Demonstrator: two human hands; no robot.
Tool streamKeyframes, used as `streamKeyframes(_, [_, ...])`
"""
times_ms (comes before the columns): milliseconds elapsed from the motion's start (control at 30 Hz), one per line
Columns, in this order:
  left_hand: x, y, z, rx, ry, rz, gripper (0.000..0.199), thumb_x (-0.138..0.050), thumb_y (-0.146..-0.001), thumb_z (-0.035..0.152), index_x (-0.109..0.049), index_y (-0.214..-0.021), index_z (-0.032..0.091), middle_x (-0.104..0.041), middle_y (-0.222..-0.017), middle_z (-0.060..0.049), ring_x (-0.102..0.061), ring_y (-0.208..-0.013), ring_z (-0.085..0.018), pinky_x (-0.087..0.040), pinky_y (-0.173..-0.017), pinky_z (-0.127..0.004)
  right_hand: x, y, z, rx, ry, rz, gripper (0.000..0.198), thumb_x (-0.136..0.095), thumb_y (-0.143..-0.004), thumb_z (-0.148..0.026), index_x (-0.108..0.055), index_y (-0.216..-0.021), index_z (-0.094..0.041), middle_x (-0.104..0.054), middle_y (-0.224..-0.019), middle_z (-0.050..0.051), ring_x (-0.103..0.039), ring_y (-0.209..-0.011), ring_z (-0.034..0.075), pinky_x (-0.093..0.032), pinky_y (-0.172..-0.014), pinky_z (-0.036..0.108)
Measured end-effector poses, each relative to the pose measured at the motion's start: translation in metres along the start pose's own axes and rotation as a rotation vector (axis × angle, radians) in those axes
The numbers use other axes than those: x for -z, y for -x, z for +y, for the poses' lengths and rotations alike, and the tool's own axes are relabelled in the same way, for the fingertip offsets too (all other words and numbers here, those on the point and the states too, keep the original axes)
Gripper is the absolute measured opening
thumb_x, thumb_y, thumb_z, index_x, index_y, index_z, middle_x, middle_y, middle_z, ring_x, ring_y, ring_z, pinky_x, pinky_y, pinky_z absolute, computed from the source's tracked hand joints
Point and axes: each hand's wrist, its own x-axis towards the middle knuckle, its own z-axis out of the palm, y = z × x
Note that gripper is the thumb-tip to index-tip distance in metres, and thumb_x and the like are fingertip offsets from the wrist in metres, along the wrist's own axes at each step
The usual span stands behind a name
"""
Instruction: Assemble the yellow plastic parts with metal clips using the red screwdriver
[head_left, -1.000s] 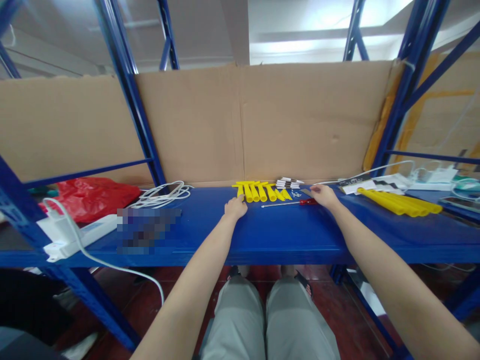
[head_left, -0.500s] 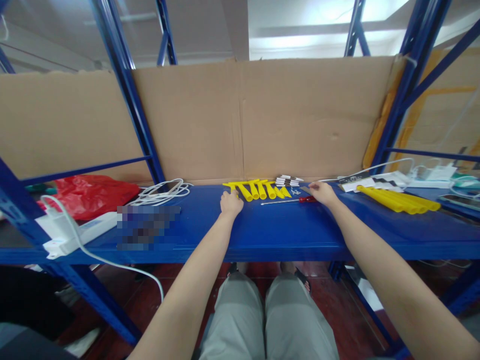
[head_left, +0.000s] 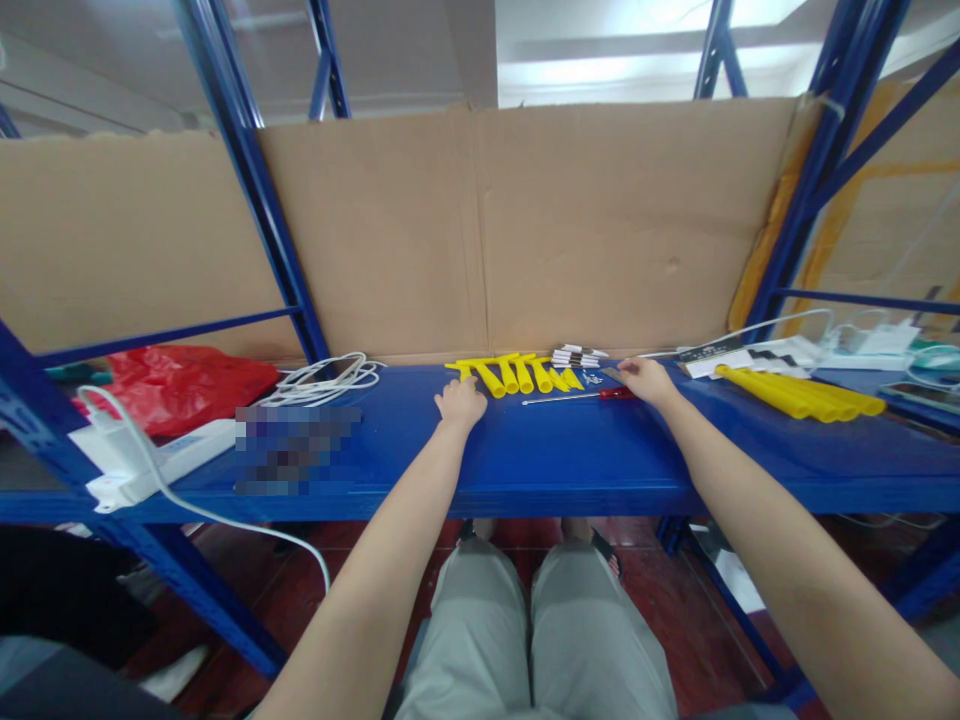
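Note:
My left hand (head_left: 460, 403) rests on the blue shelf at the left end of a row of yellow T-shaped plastic tubes (head_left: 491, 380). Its fingers are spread and reach the leftmost tube, which they partly cover. Farther right, my right hand (head_left: 645, 380) has its fingers pinched on a small flat greyish piece (head_left: 613, 375), too small to name surely. Just below those fingers lies a screwdriver (head_left: 562, 401) with a red handle. Between the hands are small yellow wedge-like pieces (head_left: 571, 379), tiny screws (head_left: 592, 379) and a stack of white-and-black small parts (head_left: 577, 357).
Several long yellow tubes (head_left: 802, 393) lie at the right, beside white packaging (head_left: 750, 358). At the left are a red plastic bag (head_left: 191, 388), coiled white cable (head_left: 330, 380) and a white power strip (head_left: 169, 465). A cardboard panel (head_left: 487, 230) stands behind the blue shelf (head_left: 555, 455).
The left hand has shifted very slightly left, its fingers a little more spread. The right hand stays beside the screwdriver handle. The whole view has tilted slightly.

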Motion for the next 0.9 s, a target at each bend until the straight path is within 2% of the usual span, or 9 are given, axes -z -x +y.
streamKeyframes(133, [-0.0001,0.0005,0.0007,-0.036,-0.001,-0.038,0.045,-0.045,-0.086,0.022,-0.059,-0.128,0.026,-0.061,-0.129,-0.012,-0.054,-0.122,-0.029,-0.041,-0.097,-0.046,-0.0005,0.0001,-0.0006,-0.010,0.001,-0.009,0.016,-0.062,-0.079,-0.021,-0.072,-0.090,-0.016,-0.075,-0.095,0.011,-0.069,-0.092,0.023,-0.051,-0.087,0.032])
streamKeyframes(333, [-0.0020,0.0019,0.0025,-0.093,-0.040,-0.076,0.044,-0.049,-0.088,0.045,-0.060,-0.125,0.024,-0.059,-0.130,-0.015,-0.052,-0.124,-0.033,-0.040,-0.099,-0.049,0.0010,0.0005,-0.0026,-0.003,0.010,-0.007,0.015,-0.064,-0.078,-0.021,-0.073,-0.089,-0.016,-0.075,-0.095,0.010,-0.069,-0.093,0.024,-0.051,-0.088,0.032])
streamKeyframes(500, [-0.0052,0.0010,0.0044,-0.112,-0.059,-0.104,0.048,-0.041,-0.092,0.050,-0.058,-0.127,0.021,-0.058,-0.131,-0.018,-0.052,-0.123,-0.035,-0.039,-0.099,-0.052,0.0028,0.0022,-0.0057,-0.016,0.024,-0.025,0.018,-0.063,-0.079,-0.019,-0.073,-0.093,-0.014,-0.074,-0.100,0.012,-0.068,-0.095,0.024,-0.050,-0.090,0.032])
streamKeyframes(667, [-0.0050,0.0004,0.0055,-0.109,-0.071,-0.101,0.041,-0.033,-0.096,0.031,-0.058,-0.127,0.022,-0.058,-0.131,-0.017,-0.053,-0.123,-0.031,-0.041,-0.099,-0.050,0.0034,0.0034,-0.0076,-0.026,0.029,-0.031,0.020,-0.062,-0.080,-0.017,-0.073,-0.096,-0.013,-0.074,-0.101,0.012,-0.068,-0.096,0.023,-0.050,-0.090,0.030])
streamKeyframes(800, [-0.0027,-0.0011,0.0057,-0.097,-0.092,-0.094,0.044,-0.037,-0.091,0.011,-0.056,-0.130,0.018,-0.057,-0.130,-0.017,-0.059,-0.118,-0.025,-0.044,-0.098,-0.037,0.0012,0.0013,-0.0050,-0.014,0.029,-0.025,0.018,-0.062,-0.079,-0.016,-0.073,-0.093,-0.014,-0.075,-0.098,0.010,-0.069,-0.093,0.022,-0.051,-0.088,0.031])
streamKeyframes(900, [-0.0013,-0.0020,0.0060,-0.115,-0.081,-0.097,0.044,-0.037,-0.091,0.009,-0.056,-0.130,0.016,-0.057,-0.129,-0.018,-0.062,-0.112,-0.023,-0.045,-0.097,-0.031,-0.0014,-0.0004,-0.0017,-0.001,0.006,-0.013,0.015,-0.064,-0.079,-0.021,-0.073,-0.091,-0.015,-0.075,-0.094,0.010,-0.069,-0.089,0.023,-0.051,-0.086,0.032])
